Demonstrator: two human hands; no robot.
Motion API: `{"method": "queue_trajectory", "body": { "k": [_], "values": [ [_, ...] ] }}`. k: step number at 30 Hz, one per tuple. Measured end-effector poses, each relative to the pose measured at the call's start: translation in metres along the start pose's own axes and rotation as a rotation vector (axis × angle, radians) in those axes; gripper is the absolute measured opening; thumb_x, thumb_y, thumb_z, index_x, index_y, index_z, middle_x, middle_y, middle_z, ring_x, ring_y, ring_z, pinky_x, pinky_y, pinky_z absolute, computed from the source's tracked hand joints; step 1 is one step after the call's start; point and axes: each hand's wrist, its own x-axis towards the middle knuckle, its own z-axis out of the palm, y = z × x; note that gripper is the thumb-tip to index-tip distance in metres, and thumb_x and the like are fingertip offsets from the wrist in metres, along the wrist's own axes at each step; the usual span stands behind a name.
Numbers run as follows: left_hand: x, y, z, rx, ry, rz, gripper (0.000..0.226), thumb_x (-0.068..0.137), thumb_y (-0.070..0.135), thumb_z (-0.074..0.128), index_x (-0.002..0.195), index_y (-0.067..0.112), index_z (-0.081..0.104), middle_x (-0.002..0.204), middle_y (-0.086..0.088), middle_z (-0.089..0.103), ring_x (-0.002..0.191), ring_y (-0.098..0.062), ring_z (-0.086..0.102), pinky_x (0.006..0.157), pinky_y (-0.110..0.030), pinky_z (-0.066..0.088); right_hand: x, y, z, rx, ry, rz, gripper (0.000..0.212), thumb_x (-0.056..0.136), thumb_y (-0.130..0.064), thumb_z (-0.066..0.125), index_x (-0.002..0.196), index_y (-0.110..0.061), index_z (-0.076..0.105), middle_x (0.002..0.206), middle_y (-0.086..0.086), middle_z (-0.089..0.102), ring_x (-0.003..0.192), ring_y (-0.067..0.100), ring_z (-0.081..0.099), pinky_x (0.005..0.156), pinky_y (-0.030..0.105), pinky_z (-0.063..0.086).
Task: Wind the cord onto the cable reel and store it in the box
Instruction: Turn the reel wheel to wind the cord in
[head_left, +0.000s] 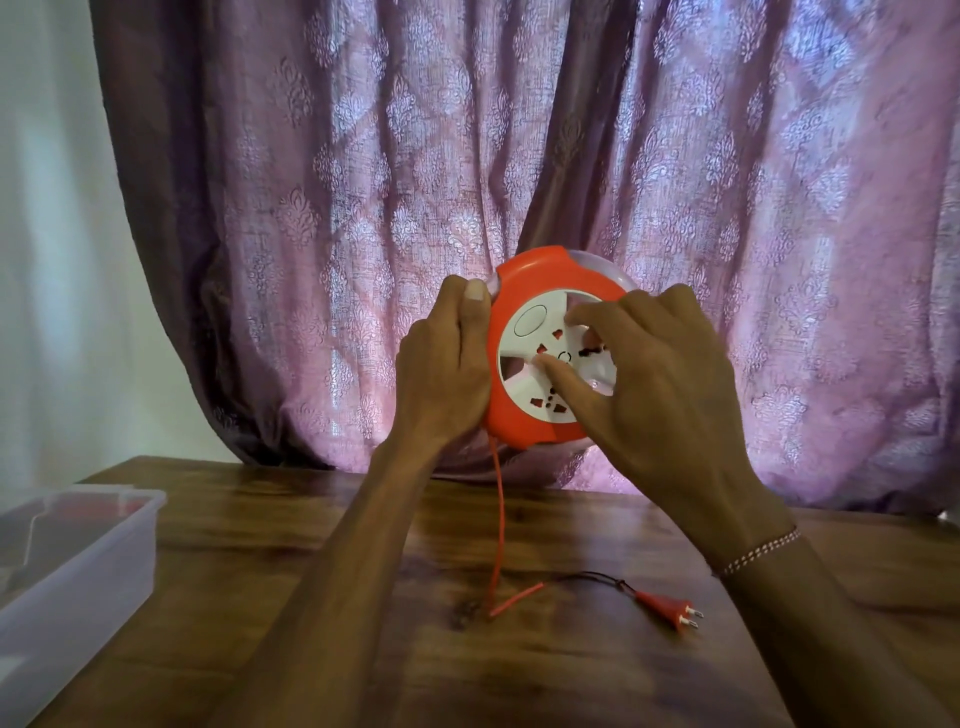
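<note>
Left hand (447, 364) grips the orange cable reel (524, 415) at nine o'clock; right hand (654, 374) fingers spread, pressing its white hub (530, 322).

Reel (524, 415): glossy orange plastic rim, smooth white plastic face. Cord (500, 525): smooth orange sheath. Plug (667, 605): orange plastic, shiny metal pins. Box (78, 566): translucent frosted plastic. Table (597, 670): polished wood, visible grain. Curtain (363, 182): coarse-woven mauve cloth, matt.

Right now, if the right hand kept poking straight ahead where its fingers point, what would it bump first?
The right hand already has its fingers on the cable reel, at its white hub, so they would press straight into that.
</note>
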Motion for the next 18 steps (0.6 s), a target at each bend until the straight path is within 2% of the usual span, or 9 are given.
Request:
{"method": "queue_trajectory", "body": {
  "k": [2,4,7,9,11,14,17,18],
  "values": [
    [0.001,-0.002,-0.001,0.000,0.004,-0.006,0.034,0.106,0.045,0.027,0.084,0.025,0.043,0.060,0.007,0.049,0.055,-0.010,0.047,0.057,-0.042,0.045,0.002,0.002,-0.002,0.006,-0.062,-0.028,0.028,0.088,-0.028,0.066,0.115,-0.024,0.063,0.109,0.006,0.063,0.097,0.030,0.047,0.079,0.045,0.046],
    [0.001,-0.003,-0.002,0.001,0.006,-0.003,0.036,0.106,0.044,0.027,0.085,0.021,0.044,0.061,0.006,0.048,0.055,-0.013,0.046,0.058,-0.045,0.046,0.002,0.003,-0.003,0.019,-0.155,-0.073,0.036,0.086,-0.016,0.057,0.117,-0.031,0.063,0.123,0.006,0.059,0.104,0.031,0.044,0.082,0.046,0.046],
    [0.001,-0.002,-0.002,-0.004,0.007,0.005,0.036,0.107,0.044,0.027,0.086,0.020,0.044,0.062,0.005,0.049,0.055,-0.015,0.048,0.058,-0.048,0.047,-0.001,0.000,0.000,0.009,-0.272,-0.128,0.059,0.077,-0.024,0.026,0.115,-0.038,0.069,0.136,0.011,0.052,0.112,0.034,0.040,0.088,0.048,0.048],
    [0.001,-0.002,-0.001,-0.003,0.004,0.003,0.038,0.106,0.046,0.027,0.087,0.019,0.046,0.063,0.002,0.053,0.057,-0.020,0.053,0.058,-0.050,0.048,-0.001,-0.001,0.002,-0.040,-0.305,-0.130,0.068,0.074,-0.029,0.019,0.119,-0.040,0.069,0.137,0.014,0.050,0.113,0.036,0.042,0.089,0.050,0.047],
    [0.000,-0.002,-0.001,0.000,-0.001,0.002,0.038,0.106,0.046,0.026,0.089,0.019,0.047,0.065,0.001,0.055,0.059,-0.020,0.056,0.059,-0.049,0.049,-0.001,-0.001,0.002,-0.082,-0.286,-0.124,0.067,0.076,-0.028,0.020,0.121,-0.042,0.067,0.133,0.013,0.052,0.110,0.035,0.042,0.086,0.047,0.046],
    [-0.001,0.000,0.000,0.006,-0.005,0.011,0.034,0.105,0.047,0.026,0.088,0.025,0.046,0.062,0.006,0.054,0.057,-0.009,0.054,0.056,-0.036,0.046,-0.002,-0.002,0.001,-0.110,-0.221,-0.093,0.063,0.076,-0.029,0.025,0.119,-0.047,0.067,0.121,0.008,0.055,0.104,0.031,0.043,0.080,0.042,0.044],
    [-0.001,0.002,0.001,0.034,0.002,0.018,0.037,0.104,0.048,0.025,0.088,0.023,0.047,0.062,0.005,0.055,0.058,-0.011,0.054,0.058,-0.036,0.043,-0.006,-0.007,0.004,-0.054,-0.181,0.025,0.050,0.079,-0.031,0.051,0.123,-0.049,0.063,0.107,0.007,0.059,0.096,0.032,0.054,0.074,0.039,0.049],
    [-0.001,0.003,0.001,0.037,0.005,0.019,0.037,0.104,0.048,0.026,0.088,0.023,0.046,0.062,0.005,0.054,0.058,-0.011,0.053,0.058,-0.037,0.043,-0.006,-0.008,0.005,-0.025,-0.165,0.075,0.050,0.078,-0.037,0.061,0.126,-0.048,0.061,0.102,0.007,0.063,0.092,0.033,0.060,0.072,0.038,0.052]
  ]
}}
